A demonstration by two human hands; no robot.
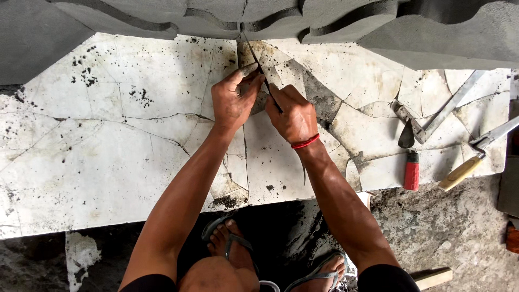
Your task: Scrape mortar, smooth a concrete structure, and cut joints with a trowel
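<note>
Thin blade (254, 57), both hands (233, 100) gripping, moulding edge (238, 27)

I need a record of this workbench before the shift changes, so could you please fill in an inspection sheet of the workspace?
Surface: white slab, cracked across and speckled with dark mortar bits.
Job's things: thin dark blade, its tip at the seam of the grey moulded cement piece.
Clutter: small trowel, red lighter, wooden-handled tool and metal strips on the right of the slab.
Grippers: left hand and right hand both closed on the blade; red band on the right wrist.
Cables: nothing seen.
Surroundings: rough grey ground, wood offcut, sandalled feet below.
</note>
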